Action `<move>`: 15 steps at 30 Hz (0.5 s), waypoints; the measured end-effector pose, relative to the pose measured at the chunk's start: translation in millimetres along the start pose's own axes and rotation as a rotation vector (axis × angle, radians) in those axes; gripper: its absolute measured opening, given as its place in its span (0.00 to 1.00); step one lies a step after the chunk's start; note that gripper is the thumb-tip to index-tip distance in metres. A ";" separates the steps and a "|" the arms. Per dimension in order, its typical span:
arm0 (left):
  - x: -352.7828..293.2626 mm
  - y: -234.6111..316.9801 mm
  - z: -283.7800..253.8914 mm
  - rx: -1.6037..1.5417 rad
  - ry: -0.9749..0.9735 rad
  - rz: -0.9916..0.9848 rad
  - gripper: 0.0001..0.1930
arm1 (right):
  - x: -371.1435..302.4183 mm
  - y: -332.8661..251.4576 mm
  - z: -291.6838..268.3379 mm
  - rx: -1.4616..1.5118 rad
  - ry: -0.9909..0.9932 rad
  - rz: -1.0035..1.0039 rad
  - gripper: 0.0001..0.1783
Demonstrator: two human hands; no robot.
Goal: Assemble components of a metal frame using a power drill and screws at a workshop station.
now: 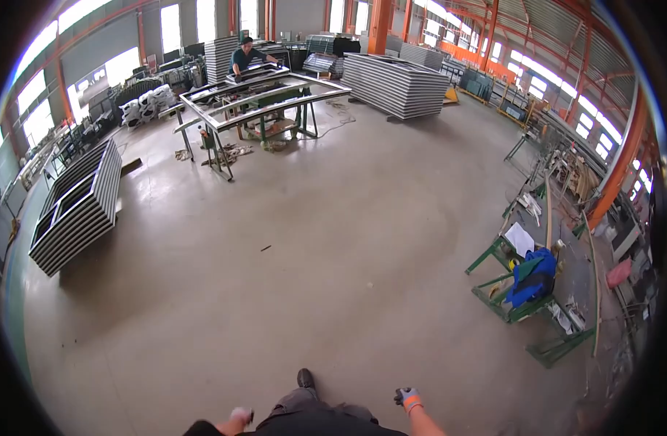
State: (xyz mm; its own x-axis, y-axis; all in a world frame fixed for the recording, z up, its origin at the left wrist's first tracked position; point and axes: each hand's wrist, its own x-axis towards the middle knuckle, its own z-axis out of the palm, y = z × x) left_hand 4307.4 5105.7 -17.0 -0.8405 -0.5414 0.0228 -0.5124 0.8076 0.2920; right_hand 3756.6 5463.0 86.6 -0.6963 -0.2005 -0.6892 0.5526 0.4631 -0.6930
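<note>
My right hand hangs low in front of me at the lower edge, in a grey and orange work glove. Its darker fingers are curled in, and no object shows in them. To the left of my body is my left hand, pale and smeared by motion. A small dark patch shows at its edge, and I cannot make out its fingers. Both hands are apart from everything around, over the smooth floor. One dark shoe is out in front of me.
Ahead, a person leans over a large metal frame on green stands. Stacks of grey frames stand at left and back right. A green-legged workbench with a blue cloth is on the right. A dark sliver lies on the floor.
</note>
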 end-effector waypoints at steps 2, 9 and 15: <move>175.1 -23.5 -10.7 0.057 -0.749 -0.452 0.24 | 11.5 -10.1 12.8 0.027 -0.029 0.024 0.08; 667.5 70.4 -211.8 -0.559 -0.013 -0.324 0.18 | 68.3 -105.4 61.3 -0.227 -0.093 -0.031 0.10; 812.7 84.7 -202.5 -0.321 -0.149 -0.260 0.19 | 230.4 -204.9 56.7 -0.046 -0.159 0.087 0.09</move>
State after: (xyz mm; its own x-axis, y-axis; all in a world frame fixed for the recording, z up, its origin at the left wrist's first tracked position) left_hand 3616.7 4686.8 219.8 -0.7189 -0.6586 -0.2223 -0.6494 0.5223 0.5526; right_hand 3509.0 5273.0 57.8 -0.5631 -0.2904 -0.7737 0.5840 0.5226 -0.6212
